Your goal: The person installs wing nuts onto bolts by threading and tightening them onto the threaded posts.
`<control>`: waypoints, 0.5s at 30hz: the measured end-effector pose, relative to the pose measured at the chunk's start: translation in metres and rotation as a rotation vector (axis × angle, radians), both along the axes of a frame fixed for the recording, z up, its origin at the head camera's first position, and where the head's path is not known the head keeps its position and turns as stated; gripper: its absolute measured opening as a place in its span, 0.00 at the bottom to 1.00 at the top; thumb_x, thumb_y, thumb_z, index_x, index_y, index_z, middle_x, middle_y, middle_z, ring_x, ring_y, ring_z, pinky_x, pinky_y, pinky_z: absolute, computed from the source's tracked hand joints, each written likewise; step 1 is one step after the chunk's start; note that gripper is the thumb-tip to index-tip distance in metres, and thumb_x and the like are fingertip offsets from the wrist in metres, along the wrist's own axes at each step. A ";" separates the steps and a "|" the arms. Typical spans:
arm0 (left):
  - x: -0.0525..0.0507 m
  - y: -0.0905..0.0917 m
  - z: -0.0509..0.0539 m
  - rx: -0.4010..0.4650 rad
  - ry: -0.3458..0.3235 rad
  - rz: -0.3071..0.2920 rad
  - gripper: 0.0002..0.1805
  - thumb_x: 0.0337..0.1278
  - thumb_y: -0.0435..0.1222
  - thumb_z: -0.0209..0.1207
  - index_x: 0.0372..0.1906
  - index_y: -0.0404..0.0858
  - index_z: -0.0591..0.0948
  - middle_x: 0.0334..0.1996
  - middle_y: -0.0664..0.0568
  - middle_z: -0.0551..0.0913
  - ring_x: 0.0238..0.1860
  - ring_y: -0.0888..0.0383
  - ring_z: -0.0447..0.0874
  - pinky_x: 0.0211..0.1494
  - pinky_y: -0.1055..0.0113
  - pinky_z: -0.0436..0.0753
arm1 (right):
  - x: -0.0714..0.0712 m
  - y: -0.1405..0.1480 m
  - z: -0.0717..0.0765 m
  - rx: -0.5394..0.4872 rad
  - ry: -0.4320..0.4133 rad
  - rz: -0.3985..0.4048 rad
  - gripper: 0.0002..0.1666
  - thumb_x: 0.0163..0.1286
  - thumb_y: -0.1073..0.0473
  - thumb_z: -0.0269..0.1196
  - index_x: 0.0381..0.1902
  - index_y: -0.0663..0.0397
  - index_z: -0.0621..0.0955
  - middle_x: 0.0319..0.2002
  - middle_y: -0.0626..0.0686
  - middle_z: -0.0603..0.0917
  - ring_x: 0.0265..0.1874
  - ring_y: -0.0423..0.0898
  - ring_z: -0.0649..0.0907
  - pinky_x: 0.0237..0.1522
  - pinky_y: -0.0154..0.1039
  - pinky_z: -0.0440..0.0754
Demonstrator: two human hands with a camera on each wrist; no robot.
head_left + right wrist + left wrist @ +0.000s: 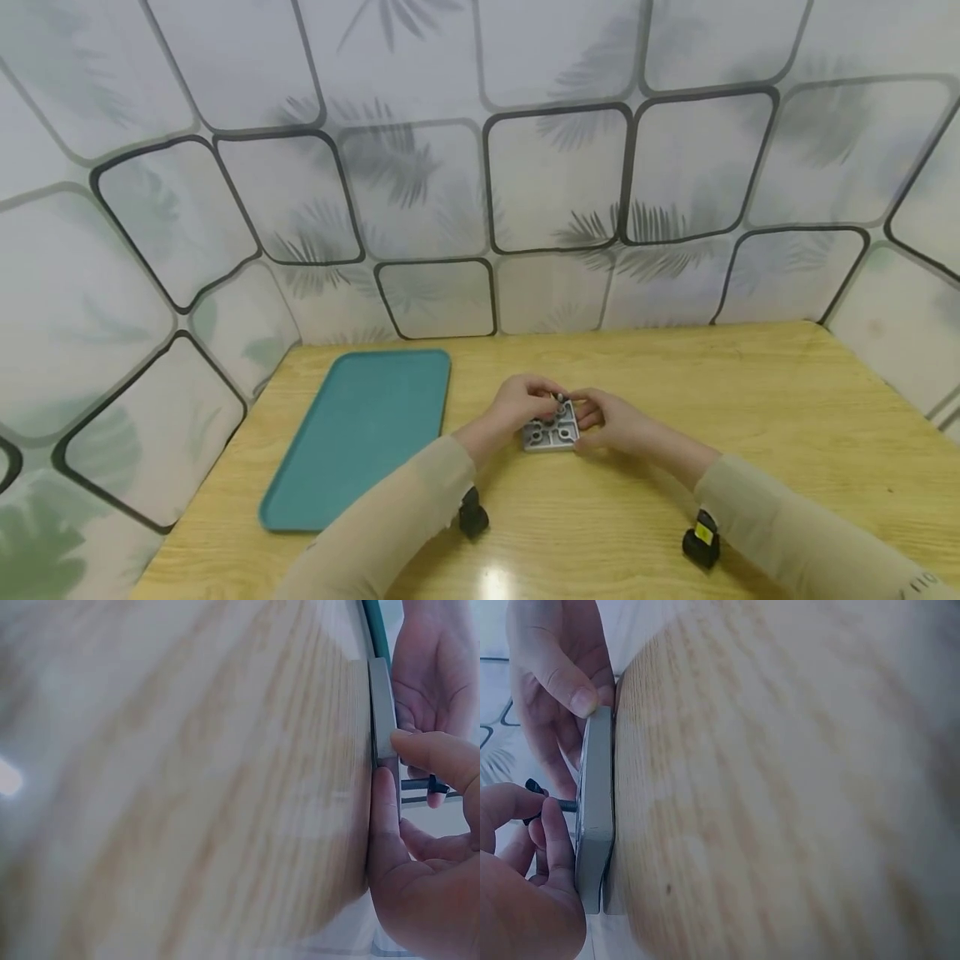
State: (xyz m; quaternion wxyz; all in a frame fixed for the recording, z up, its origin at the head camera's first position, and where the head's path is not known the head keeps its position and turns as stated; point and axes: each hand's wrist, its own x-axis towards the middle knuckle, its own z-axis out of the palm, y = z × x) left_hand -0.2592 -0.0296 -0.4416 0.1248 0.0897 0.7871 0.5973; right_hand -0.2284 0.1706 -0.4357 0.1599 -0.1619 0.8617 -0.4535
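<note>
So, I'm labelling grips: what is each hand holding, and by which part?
The left hand pinches the bolt near its dark head; the right hand holds the plate by its edge.

Tray point(367, 433) at left on table point(750, 392), plate point(551, 435) right of tray, bolt point(568, 805) atop plate, wall point(555, 183) behind table

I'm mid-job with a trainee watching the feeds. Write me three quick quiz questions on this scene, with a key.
1. Which hand pinches the black-headed bolt?
2. True or false: in the head view, the teal tray lies left of the metal plate.
3. The right hand touches: A) the tray; B) the plate's edge; C) the patterned backdrop.

Key: 1. The left hand. 2. True. 3. B.
</note>
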 end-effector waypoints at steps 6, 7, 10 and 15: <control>-0.001 0.000 0.003 -0.003 -0.001 0.000 0.13 0.64 0.23 0.63 0.51 0.30 0.89 0.38 0.48 0.87 0.33 0.64 0.82 0.41 0.73 0.87 | -0.001 -0.001 0.003 0.005 0.010 0.011 0.48 0.61 0.71 0.75 0.75 0.74 0.65 0.56 0.67 0.81 0.54 0.55 0.84 0.60 0.51 0.83; -0.001 0.000 0.003 -0.008 -0.001 0.000 0.13 0.64 0.23 0.63 0.51 0.30 0.89 0.36 0.50 0.86 0.32 0.63 0.81 0.41 0.73 0.86 | -0.001 -0.001 0.004 0.010 0.012 0.011 0.49 0.61 0.71 0.75 0.75 0.74 0.65 0.56 0.67 0.81 0.54 0.55 0.84 0.60 0.50 0.84; -0.001 0.001 0.003 -0.024 0.002 -0.001 0.13 0.65 0.23 0.63 0.51 0.31 0.90 0.31 0.55 0.80 0.33 0.63 0.79 0.39 0.74 0.84 | -0.001 -0.001 0.005 0.025 0.013 0.014 0.49 0.61 0.71 0.75 0.76 0.75 0.65 0.56 0.67 0.81 0.54 0.55 0.84 0.60 0.50 0.84; 0.001 0.001 0.001 -0.023 -0.005 0.002 0.13 0.65 0.24 0.64 0.51 0.32 0.89 0.32 0.55 0.80 0.33 0.62 0.79 0.39 0.74 0.84 | 0.000 -0.003 0.007 0.046 0.016 0.020 0.49 0.60 0.72 0.76 0.75 0.77 0.65 0.55 0.68 0.82 0.52 0.55 0.85 0.57 0.48 0.86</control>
